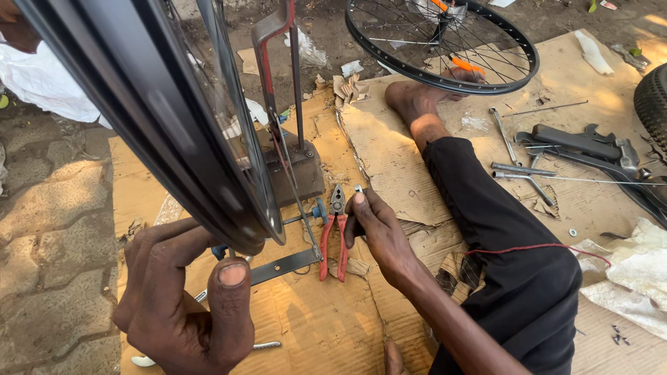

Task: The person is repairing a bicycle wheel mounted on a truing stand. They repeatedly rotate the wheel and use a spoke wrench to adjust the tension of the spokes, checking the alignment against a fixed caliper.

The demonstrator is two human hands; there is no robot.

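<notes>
Two bare hands work at a black metal bicycle wheel rim [160, 118] that stands upright in a rusty red truing stand [288, 125] on flattened brown cardboard [326, 326]. The left hand [184, 298] is closed on the rim's lowest edge, thumb pressed forward below it. The right hand [379, 229] is curled round a small dark tool whose kind I cannot tell, fingertips just beside red-handled pliers [335, 232] lying by the stand's base. Beyond the outstretched leg in black trousers [500, 229], open cardboard runs to loose steel spanners [528, 156], well apart; a second spoked wheel [445, 42] lies at the far edge.
</notes>
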